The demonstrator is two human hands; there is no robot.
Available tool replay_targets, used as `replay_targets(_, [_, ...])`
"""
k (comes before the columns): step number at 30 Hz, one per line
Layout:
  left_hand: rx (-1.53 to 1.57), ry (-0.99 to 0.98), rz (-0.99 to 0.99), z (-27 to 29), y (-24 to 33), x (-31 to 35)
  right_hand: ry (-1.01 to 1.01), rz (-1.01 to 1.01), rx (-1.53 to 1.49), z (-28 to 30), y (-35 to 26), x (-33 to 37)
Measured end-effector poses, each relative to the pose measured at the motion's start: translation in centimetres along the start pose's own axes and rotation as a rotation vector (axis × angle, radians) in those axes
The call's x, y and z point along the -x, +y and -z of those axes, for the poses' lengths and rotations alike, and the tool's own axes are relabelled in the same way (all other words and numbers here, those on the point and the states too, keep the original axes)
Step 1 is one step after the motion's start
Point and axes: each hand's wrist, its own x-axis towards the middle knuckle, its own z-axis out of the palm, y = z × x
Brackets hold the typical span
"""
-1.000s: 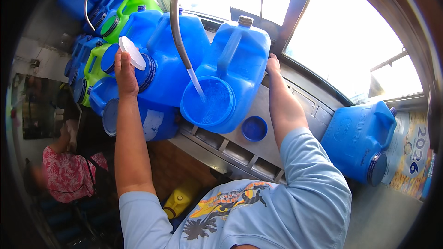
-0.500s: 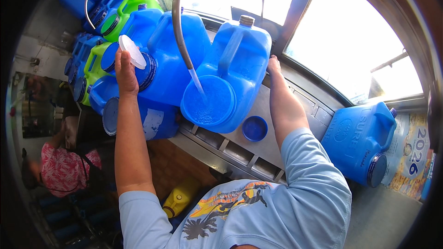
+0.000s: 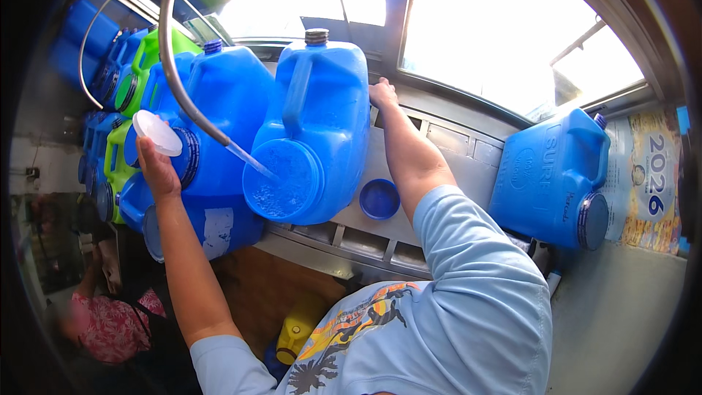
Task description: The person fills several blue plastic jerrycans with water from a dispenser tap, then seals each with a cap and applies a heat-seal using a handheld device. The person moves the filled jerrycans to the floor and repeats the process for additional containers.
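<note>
My left hand [image 3: 161, 175] holds a round white translucent lid [image 3: 156, 133], its fingers behind the disc. Beside it stands a closed blue water jug [image 3: 238, 106]. Farther right, a second blue water jug [image 3: 338, 113] has its wide front mouth uncovered, and a dark cap closes its top spout. Water runs from a grey hose [image 3: 178, 77] into that mouth, where bubbles show. My right hand [image 3: 383, 93] is curled against the far right side of this second jug, fingers partly hidden. A loose blue round cap [image 3: 379, 199] lies on the metal counter [image 3: 417, 164], right of the jug.
Several blue and green jugs [image 3: 115, 164] crowd the left. Another blue jug [image 3: 545, 183] stands at the right, next to a wall calendar [image 3: 647, 183]. Below the counter is a yellow container [image 3: 296, 333]. A person in a pink patterned shirt [image 3: 117, 325] is at lower left. Windows line the back.
The view has shifted, so the jugs and both hands appear farther left. Water still runs into the same jug, and my left hand keeps hold of the white lid.
</note>
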Motion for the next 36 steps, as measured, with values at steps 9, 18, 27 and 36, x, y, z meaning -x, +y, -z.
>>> replay_targets(9, [-0.061,-0.003,0.030,0.0,0.4,0.1,-0.034,-0.044,-0.009,1.1,-0.7,1.6])
replay_targets(18, [-0.042,-0.002,0.035,-0.1,0.4,0.2,-0.010,-0.019,-0.035,0.3,0.1,1.1])
replay_targets(27, [-0.056,-0.020,0.020,-0.4,0.8,0.6,0.021,0.004,-0.104,0.2,0.0,1.3])
replay_targets(36, [-0.006,-0.012,0.039,-0.3,0.6,0.4,0.053,0.047,-0.102,-0.3,0.6,0.9])
